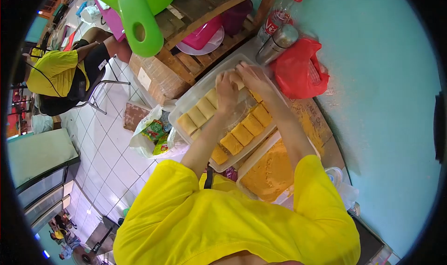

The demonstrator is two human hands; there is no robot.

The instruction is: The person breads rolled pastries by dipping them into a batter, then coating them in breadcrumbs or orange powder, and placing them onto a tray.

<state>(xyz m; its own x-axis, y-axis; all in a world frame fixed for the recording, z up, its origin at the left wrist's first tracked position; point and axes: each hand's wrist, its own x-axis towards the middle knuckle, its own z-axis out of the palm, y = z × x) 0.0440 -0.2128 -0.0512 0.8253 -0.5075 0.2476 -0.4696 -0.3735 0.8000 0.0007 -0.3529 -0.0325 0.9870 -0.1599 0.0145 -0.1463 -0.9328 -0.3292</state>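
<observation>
Both my hands are at the far end of a clear plastic tray. My left hand has its fingers bent round a pale roll at the tray's far end. Close beside it, my right hand has curled fingers near the same pale piece; what its fingertips hold is hidden. A row of pale rolls lies along the tray's left side. Orange crumb-coated rolls line its right side. Nearer my body, a second container holds orange crumbs.
A wooden rack with a green basin stands beyond the tray. Along the wall are a bottle, a metal tumbler and a red bag. A plastic bag with packets lies left. A person sits further off.
</observation>
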